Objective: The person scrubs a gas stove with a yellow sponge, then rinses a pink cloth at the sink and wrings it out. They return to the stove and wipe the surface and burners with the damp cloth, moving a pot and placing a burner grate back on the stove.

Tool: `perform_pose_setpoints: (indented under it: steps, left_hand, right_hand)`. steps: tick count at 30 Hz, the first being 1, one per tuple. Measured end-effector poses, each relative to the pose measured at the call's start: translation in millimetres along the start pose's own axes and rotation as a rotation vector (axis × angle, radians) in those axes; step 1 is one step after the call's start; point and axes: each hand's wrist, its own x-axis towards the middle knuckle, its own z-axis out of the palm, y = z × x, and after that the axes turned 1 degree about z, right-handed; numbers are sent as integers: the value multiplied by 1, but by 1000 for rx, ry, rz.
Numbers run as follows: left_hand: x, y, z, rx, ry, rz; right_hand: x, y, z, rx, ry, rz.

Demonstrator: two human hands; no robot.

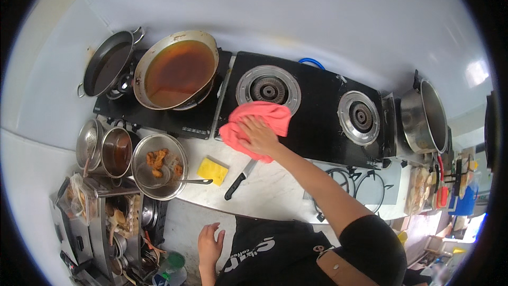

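Observation:
My right hand (pixel 257 136) presses a coral-pink cloth (pixel 275 115) onto the left front part of a black two-burner gas stove (pixel 317 100). The cloth is bunched under my fingers and covers the front rim of the left burner (pixel 269 87). My left hand (pixel 210 241) hangs below the counter edge, fingers loosely apart, holding nothing. On the white counter (pixel 270 190), a black-handled knife (pixel 236 186) lies with its blade end close to the cloth. A yellow sponge (pixel 212 171) is left of the knife.
A large pan of brown oil (pixel 182 71) stands on the left stove, beside a dark two-handled pan (pixel 108 63). A steel bowl (pixel 140 151) holds a strainer with fried pieces. Removed pan supports (pixel 370 188) lie at the front right; a steel pot (pixel 425 119) stands beyond the stove.

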Motion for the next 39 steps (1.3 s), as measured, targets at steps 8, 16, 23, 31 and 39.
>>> perform_pose_setpoints:
  steps: [8,16,23,31,39]
  left_hand:
    - [-8,11,0,100,36,-86]
    - [36,25,9,198,-120,77]
    - [80,36,11,306,-190,235]
    - [86,37,15,256,-242,311]
    - [95,38,22,268,-274,367]
  right_hand:
    - [89,-12,36,48,41,8]
    - [-73,48,-21,22,-26,-65]
    - [-268,149,-102,-159,28,728]
    - [-266,168,-74,-467,346,1544]
    - [-124,61,-19,-254,284,1164]
